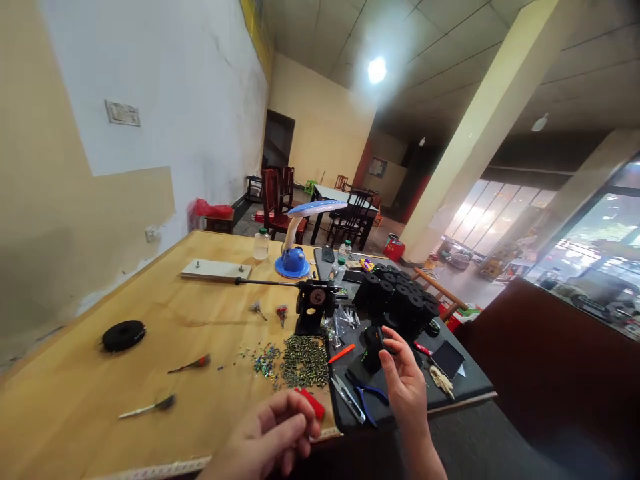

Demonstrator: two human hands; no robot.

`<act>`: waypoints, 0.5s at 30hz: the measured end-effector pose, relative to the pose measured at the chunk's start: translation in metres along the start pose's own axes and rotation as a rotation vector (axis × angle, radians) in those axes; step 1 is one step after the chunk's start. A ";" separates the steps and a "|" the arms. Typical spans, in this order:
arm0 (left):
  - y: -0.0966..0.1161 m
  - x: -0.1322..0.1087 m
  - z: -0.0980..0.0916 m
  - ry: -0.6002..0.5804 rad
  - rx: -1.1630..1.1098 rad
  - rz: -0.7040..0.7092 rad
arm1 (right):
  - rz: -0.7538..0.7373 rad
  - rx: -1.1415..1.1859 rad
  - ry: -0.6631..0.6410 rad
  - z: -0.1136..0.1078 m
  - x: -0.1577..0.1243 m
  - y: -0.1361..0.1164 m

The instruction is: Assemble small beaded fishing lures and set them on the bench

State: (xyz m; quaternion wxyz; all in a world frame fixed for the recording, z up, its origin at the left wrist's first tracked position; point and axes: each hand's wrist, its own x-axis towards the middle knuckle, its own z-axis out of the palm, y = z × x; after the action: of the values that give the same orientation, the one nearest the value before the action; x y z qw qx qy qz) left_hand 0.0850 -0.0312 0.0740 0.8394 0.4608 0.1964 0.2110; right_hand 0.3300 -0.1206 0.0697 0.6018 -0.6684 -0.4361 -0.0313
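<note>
My right hand [406, 381] has its thumb and fingertips at the edge of a black round spool-like part [371, 348], seemingly gripping it. My left hand [275, 432] is curled at the front edge of the table, fingertips together; whatever they hold, if anything, is hidden. Just beyond those fingers lies a red object [313, 404]. Between the hands are silver thread snips [349, 399] and blue-handled pliers [373, 397]. A heap of small brass-coloured cylinders [305, 361] lies ahead, with a pile of small coloured pieces [267, 360] beside it.
A black winding device [313, 307] with a long rod stands behind the heap. Several black spools [400, 293] are stacked at right. A blue lamp [292, 261], brushes [190, 363], a black disc [123, 335] and an orange pen-like tool [341, 353] also occupy the table.
</note>
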 end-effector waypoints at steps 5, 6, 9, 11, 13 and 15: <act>-0.043 0.018 0.006 -0.013 -0.274 -0.296 | 0.097 0.079 -0.068 0.046 -0.037 -0.012; -0.049 0.021 0.004 0.033 -0.369 -0.303 | 0.095 0.066 -0.077 0.055 -0.044 -0.013; -0.056 0.026 -0.003 0.200 -0.571 -0.199 | 0.095 0.028 -0.116 0.075 -0.061 -0.015; -0.054 0.028 -0.010 0.262 -0.591 -0.126 | 0.094 0.009 -0.158 0.084 -0.071 -0.015; -0.053 0.026 -0.020 0.295 -0.530 -0.076 | 0.092 -0.021 -0.207 0.091 -0.078 -0.013; -0.054 0.021 -0.032 0.330 -0.430 -0.031 | 0.089 -0.069 -0.258 0.096 -0.086 -0.010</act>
State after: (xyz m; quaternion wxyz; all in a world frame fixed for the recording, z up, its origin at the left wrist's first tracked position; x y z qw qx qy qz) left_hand 0.0955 -0.0240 0.0094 0.8777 0.2281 0.2883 0.3073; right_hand 0.2246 -0.0886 0.0028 0.5182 -0.7057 -0.4785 0.0668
